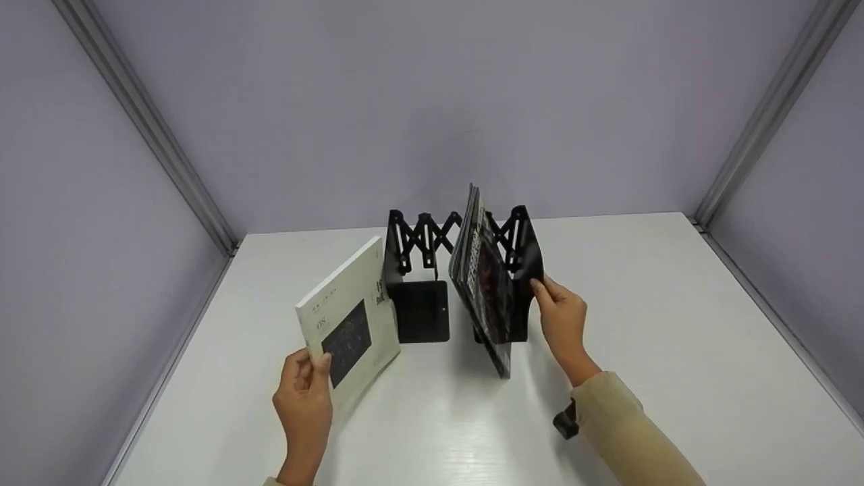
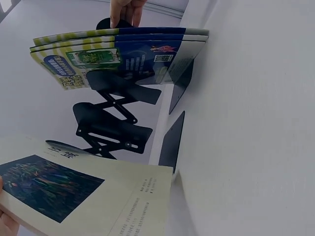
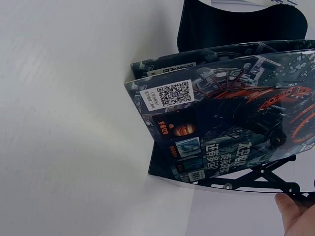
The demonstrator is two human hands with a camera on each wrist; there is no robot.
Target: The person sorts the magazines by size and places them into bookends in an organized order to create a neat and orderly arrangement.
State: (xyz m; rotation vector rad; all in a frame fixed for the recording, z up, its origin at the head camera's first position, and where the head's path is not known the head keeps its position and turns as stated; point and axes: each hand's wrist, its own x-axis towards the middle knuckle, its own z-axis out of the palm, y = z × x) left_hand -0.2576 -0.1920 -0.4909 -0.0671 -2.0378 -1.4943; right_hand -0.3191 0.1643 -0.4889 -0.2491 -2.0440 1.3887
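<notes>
A cream-coloured book (image 1: 361, 324) with a dark picture on its cover is pinched at its near edge by my left hand (image 1: 304, 391). It stands tilted just left of a black expandable bookend rack (image 1: 422, 314) with a criss-cross lattice at the back. Several magazines (image 1: 482, 283) lean inside the rack against its right side; in the right wrist view the front magazine (image 3: 236, 113) has a dark cover with orange shapes. My right hand (image 1: 563, 320) grips the rack's right end plate (image 1: 530, 270) between thumb and fingers.
The rack stands on a white table (image 1: 661, 304) near the back wall (image 1: 337, 135). Side walls (image 1: 88, 236) rise at left and right. A small black object (image 1: 565, 422) shows by the right sleeve (image 1: 628, 425).
</notes>
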